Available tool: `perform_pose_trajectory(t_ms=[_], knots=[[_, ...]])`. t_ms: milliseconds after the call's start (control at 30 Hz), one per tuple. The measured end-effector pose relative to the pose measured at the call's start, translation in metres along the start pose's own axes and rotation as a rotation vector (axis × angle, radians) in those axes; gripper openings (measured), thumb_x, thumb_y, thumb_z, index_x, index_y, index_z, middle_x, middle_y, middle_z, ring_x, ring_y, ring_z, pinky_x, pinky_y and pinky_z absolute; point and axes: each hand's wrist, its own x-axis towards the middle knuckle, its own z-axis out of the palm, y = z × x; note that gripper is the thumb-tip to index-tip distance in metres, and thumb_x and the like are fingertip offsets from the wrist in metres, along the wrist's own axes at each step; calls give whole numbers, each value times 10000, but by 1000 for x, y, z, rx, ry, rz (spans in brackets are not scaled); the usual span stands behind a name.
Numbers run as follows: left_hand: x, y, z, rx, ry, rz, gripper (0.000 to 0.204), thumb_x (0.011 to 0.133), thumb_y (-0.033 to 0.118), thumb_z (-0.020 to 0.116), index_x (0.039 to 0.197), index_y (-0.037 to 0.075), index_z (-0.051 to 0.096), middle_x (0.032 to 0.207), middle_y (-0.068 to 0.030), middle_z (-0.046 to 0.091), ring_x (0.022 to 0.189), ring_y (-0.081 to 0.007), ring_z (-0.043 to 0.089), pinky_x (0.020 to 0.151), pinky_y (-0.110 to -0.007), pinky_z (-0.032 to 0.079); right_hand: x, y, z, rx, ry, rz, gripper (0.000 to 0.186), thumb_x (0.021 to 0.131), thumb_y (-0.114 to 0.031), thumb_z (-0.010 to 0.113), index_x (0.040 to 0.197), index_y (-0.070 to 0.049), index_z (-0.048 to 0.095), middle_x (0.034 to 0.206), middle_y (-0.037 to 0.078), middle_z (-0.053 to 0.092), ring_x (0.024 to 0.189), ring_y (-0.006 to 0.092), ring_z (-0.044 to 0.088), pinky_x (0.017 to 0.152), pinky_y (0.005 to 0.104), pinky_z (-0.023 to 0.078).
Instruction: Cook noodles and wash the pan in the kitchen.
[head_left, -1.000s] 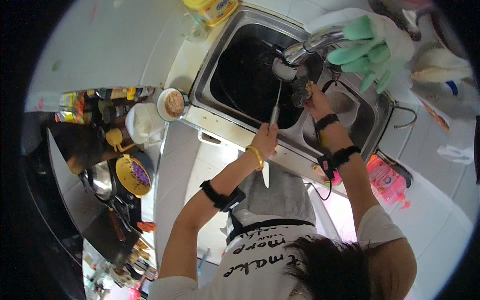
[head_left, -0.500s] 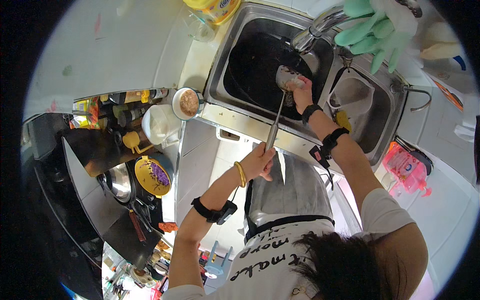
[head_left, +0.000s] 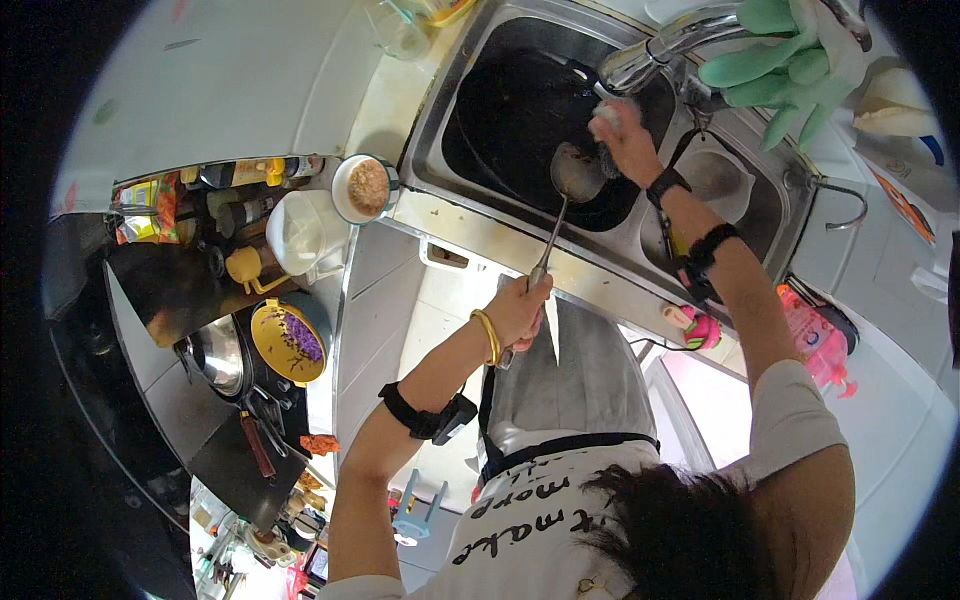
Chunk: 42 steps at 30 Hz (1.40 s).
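My left hand (head_left: 520, 312) is closed around the handle of a metal ladle (head_left: 577, 174), in front of the sink's near edge. The ladle's round head reaches over the left basin, its bowl wet and shiny. A large black wok (head_left: 500, 125) lies in that basin beneath it. Beyond the ladle head, my right hand (head_left: 632, 150) is closed on a whitish wad (head_left: 614, 112), close under the faucet spout (head_left: 628, 70). What the wad is made of cannot be made out. The right hand and the ladle are apart.
Green-and-white rubber gloves (head_left: 790, 70) hang by the faucet. A white strainer (head_left: 725, 185) sits in the right basin. Left of the sink stand a mug (head_left: 364, 188) with brownish contents, a white jug (head_left: 300, 232) and a yellow bowl (head_left: 288, 342) with purple shreds. A pink bottle (head_left: 818, 340) lies right.
My right hand has moved from the ladle head up and right toward the faucet with the whitish wad. The ladle has shifted slightly down, and dark bits on its head no longer show.
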Motion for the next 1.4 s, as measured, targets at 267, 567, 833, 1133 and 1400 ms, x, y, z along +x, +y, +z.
perform_pose_trajectory(t_ms=[267,567,833,1133,1400], knots=[[10,5,5,-34,-12,11,313,979,355,442,851,79,370,540,-18,373,369,-105,318,319,-279,255,-7,31,58,-720,-160,-590,481,987,-404,357,1427,-211,319,1445,171,352,1294,393,370,1032,509,347],[5,-2,5,-111,7,-14,323,986,376,422,848,90,366,487,9,327,340,-104,309,306,-279,257,36,41,12,-187,-144,219,422,983,-320,416,1348,-107,418,1071,199,626,1075,379,554,943,412,429],[26,-8,7,-87,21,50,335,975,399,438,891,79,390,522,-42,429,371,-170,431,337,-334,337,34,57,53,-173,-194,161,375,941,-216,470,1294,-93,503,1293,183,492,1099,383,519,896,445,460],[36,-54,-1,865,761,546,278,956,301,471,1056,46,421,873,-211,627,719,-413,619,612,-490,491,3,-9,-26,97,-82,110,377,986,-311,439,1255,-59,521,1191,185,577,1113,339,538,928,380,426],[40,-75,0,990,653,418,300,942,249,492,1140,35,423,1072,-214,586,792,-414,628,633,-481,528,-16,26,67,-319,-35,-481,319,916,-169,525,1227,-103,543,1250,134,553,1138,331,515,993,411,412]])
